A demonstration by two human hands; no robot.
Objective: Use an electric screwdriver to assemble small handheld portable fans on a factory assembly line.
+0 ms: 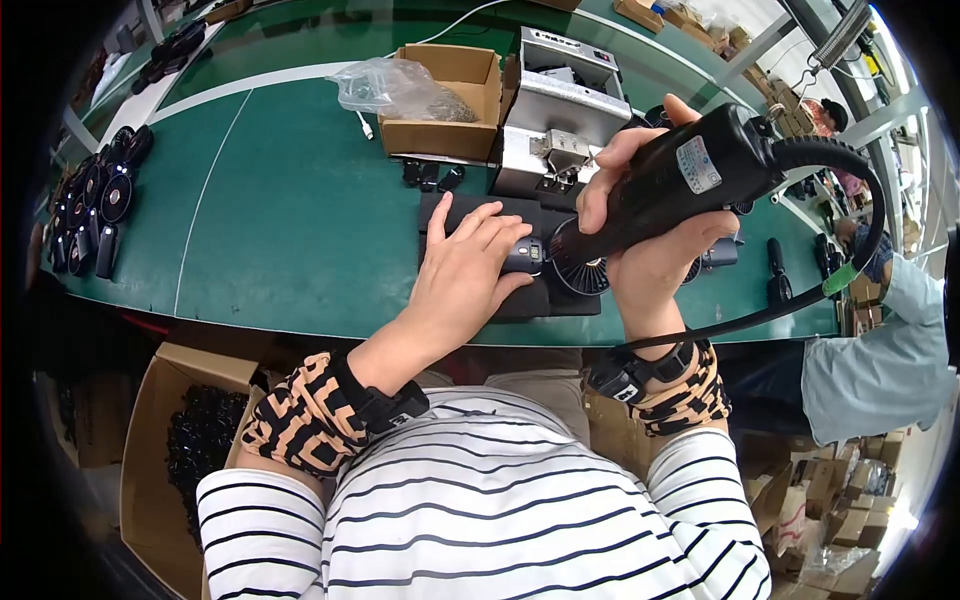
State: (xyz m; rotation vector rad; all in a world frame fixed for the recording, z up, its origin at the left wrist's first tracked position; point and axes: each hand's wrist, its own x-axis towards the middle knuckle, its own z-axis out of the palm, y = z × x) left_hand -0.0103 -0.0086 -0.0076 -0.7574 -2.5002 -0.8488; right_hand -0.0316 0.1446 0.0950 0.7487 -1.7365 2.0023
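My right hand (pixel 650 240) is wrapped round a black electric screwdriver (pixel 690 170), tilted with its lower end over the round head of a black handheld fan (pixel 578 270). The tip of the tool is hidden against the fan. A thick cable runs from the screwdriver's top down past my right wrist. My left hand (pixel 465 260) steadies the fan's handle, thumb on the near side and fingers on the far side. A small lit display (pixel 535 253) shows on the handle beside the fingertips. Under the fan lies a black foam pad (pixel 430 215).
Behind the pad stand a metal screw feeder (pixel 560 120) and a cardboard box (pixel 440 140) with a plastic bag. Several black fans (pixel 95 200) are heaped at far left; others (pixel 778 270) lie right. A box of black parts (pixel 190 370) sits below left. Another person (pixel 870 350) works at right.
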